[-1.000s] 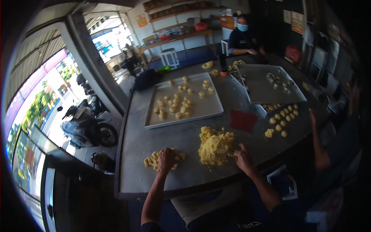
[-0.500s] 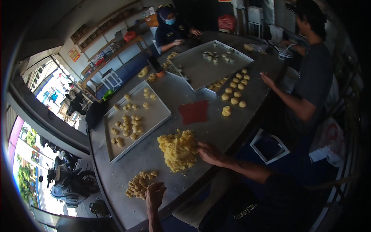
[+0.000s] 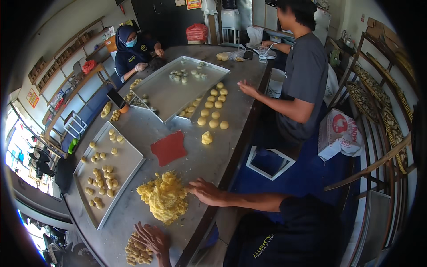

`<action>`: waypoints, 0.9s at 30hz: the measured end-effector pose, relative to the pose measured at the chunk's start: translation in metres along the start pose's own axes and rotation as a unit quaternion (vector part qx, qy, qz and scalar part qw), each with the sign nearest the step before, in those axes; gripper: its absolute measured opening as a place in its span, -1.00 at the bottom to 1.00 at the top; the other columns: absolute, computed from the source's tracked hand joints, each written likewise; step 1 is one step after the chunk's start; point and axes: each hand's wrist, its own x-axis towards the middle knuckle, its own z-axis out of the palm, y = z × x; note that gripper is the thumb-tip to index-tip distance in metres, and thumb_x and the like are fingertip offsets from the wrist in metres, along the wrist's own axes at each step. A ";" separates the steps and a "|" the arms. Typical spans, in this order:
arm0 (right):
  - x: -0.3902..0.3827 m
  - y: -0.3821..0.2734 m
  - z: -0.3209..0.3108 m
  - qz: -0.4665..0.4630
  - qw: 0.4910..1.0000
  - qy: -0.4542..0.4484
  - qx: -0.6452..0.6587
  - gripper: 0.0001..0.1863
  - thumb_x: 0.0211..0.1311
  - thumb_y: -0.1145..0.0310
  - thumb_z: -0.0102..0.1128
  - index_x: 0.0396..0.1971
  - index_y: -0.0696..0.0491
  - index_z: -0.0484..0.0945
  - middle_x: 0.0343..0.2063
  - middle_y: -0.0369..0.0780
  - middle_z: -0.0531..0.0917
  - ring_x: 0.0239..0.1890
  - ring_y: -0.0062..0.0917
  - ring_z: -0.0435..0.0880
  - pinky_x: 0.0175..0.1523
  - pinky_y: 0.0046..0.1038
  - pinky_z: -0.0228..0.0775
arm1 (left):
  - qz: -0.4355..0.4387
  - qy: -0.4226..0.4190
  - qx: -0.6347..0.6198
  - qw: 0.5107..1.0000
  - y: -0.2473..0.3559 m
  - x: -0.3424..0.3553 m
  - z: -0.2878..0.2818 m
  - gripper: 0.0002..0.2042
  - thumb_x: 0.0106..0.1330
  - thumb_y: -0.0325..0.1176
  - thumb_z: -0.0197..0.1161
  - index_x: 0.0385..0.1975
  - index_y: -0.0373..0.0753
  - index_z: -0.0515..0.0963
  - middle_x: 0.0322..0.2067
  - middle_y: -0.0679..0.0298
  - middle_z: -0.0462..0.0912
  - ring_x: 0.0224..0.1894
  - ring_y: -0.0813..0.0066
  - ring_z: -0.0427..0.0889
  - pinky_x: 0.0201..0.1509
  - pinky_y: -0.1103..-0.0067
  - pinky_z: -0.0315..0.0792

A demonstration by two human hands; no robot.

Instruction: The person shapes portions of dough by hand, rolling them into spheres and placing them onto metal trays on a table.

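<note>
A crumbly mound of yellow dough (image 3: pixel 164 198) lies on the metal table before me. At its right side my right hand (image 3: pixel 207 192) has its fingers slightly bent toward the dough, the tips at its edge. My left hand (image 3: pixel 153 239) is over the right part of a pile of small light-brown lumps (image 3: pixel 137 252), fingers spread, hiding some of them. No held thing shows in either hand. Beyond the mound lies a dark red scraper sheet (image 3: pixel 169 148). On the left, a metal tray (image 3: pixel 126 165) carries several small dough balls.
A second tray (image 3: pixel 155 100) with pale greyish pieces stands farther back, beside rows of round yellow balls (image 3: pixel 214 114) and a loose dough lump (image 3: pixel 207 138). One co-worker (image 3: pixel 133 53) sits at the far side, another (image 3: pixel 302 75) at the right. A slatted rack (image 3: pixel 369 133) stands right.
The view has swung to the right, so the table appears farther left. My left hand has opened out from a bent-finger shape and now lies over the brown lumps. My right hand stays beside the mound.
</note>
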 end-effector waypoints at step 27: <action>-0.017 -0.037 -0.009 -0.138 0.887 -0.212 -0.386 -0.71 0.25 0.34 0.01 -0.16 0.19 0.58 0.00 -0.07 0.51 0.08 -0.26 0.42 0.30 -0.29 0.20 | -0.274 -0.095 -0.071 0.954 0.045 -0.048 -0.055 -0.75 0.36 -0.31 0.12 -0.13 -0.38 0.47 -0.12 0.06 0.51 -0.02 0.04 0.46 0.12 0.14 0.27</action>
